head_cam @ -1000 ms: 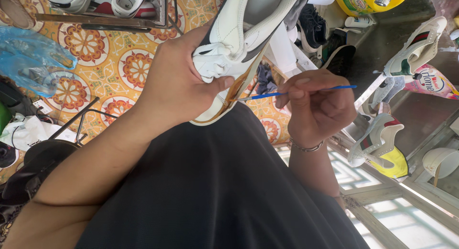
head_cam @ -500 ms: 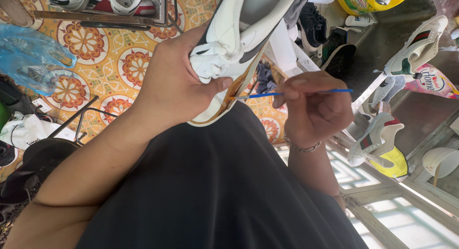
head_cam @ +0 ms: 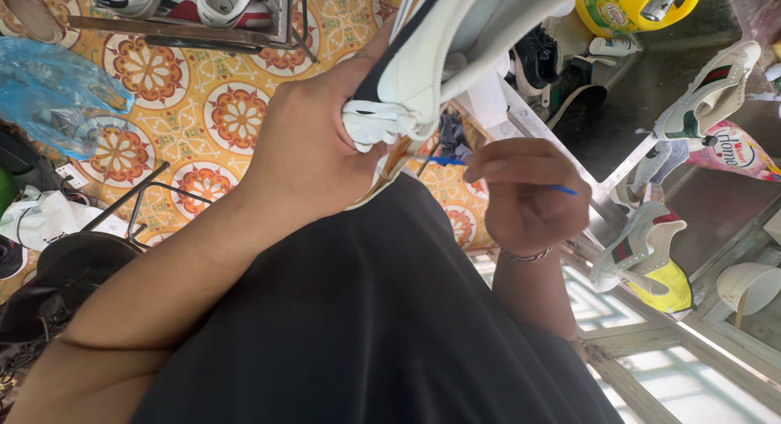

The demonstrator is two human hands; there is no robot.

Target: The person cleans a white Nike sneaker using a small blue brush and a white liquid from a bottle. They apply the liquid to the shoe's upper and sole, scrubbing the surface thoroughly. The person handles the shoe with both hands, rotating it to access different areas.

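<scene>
While the left hand point(head_cam: 313, 147) clamps tight around a white leather sneaker point(head_cam: 443, 54) with a dark stripe, bunching its white laces under the thumb, the right hand point(head_cam: 525, 192) pinches a thin blue-handled brush point(head_cam: 443, 161) just beside the shoe's tan sole edge. Both are raised above the person's lap, covered in smooth black cloth point(head_cam: 366, 310). Beneath lies an orange floor mat point(head_cam: 195, 107) patterned with round medallions. Farther right, white sneakers with green-and-red stripes point(head_cam: 708, 86) rest on a dark glossy surface near a yellow plastic jug point(head_cam: 630, 5).
</scene>
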